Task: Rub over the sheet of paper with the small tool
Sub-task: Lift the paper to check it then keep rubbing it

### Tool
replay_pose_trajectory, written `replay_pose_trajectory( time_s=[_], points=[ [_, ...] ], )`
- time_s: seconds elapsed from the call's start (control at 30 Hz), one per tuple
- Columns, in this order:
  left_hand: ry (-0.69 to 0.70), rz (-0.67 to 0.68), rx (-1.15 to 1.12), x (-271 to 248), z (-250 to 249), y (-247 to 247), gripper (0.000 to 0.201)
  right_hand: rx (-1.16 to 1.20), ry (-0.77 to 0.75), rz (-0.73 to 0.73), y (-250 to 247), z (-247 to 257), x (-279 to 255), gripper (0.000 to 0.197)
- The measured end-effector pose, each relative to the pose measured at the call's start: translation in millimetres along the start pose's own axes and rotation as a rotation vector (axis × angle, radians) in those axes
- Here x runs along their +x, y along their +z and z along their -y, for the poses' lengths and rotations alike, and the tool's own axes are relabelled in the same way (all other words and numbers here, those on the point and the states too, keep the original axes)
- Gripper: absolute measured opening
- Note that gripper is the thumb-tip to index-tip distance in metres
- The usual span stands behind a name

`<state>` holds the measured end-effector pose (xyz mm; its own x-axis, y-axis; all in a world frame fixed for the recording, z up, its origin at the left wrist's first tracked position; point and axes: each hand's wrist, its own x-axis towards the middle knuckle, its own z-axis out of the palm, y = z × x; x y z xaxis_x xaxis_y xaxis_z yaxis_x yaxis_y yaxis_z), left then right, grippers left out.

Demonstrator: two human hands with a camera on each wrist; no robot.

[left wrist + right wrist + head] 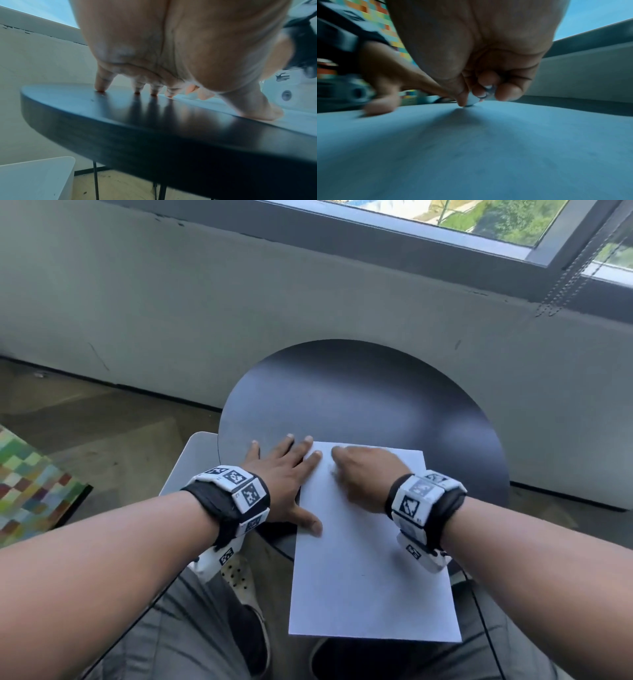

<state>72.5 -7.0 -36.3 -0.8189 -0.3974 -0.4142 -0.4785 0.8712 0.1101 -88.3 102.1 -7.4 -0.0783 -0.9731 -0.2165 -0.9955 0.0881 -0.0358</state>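
On the round dark tabletop (359, 392) a white sheet of paper (370, 570) lies with its near end overhanging the edge. At the sheet's left edge the left hand (284, 474) lies flat, fingers spread, thumb and one fingertip on the paper. Near the sheet's far edge the right hand (363, 474) curls its fingers (508, 90) around a small pale tool (473, 100), pressing it on the sheet; motion blur and the fingers hide most of the tool.

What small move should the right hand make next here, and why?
Probably a short rubbing stroke back toward the person. The right hand pinches the small tool against the sheet of paper near its far left corner; the left hand pins that edge, and most of the sheet lies nearer.
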Motion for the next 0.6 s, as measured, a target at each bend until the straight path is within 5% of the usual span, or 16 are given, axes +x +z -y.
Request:
replay_pose_trajectory(
  time_s=[0.13,0.3,0.5,0.6],
  points=[
    [0.011,0.01,-0.002,-1,1,0,0.134,-0.015,-0.286,0.145,7,19,-21,0.014],
    [-0.003,0.009,0.007,-1,-2,-1,0.134,-0.028,0.115,0.017,-2,-21,2,0.02],
    [0.008,0.057,0.036,0,-3,-5,0.126,0.023,-0.24,0.123,3,20,-25,0.018],
    [-0.003,0.069,0.05,1,-6,-6,0.127,0.018,0.091,0.086,-2,-14,1,0.014]
  ],
)
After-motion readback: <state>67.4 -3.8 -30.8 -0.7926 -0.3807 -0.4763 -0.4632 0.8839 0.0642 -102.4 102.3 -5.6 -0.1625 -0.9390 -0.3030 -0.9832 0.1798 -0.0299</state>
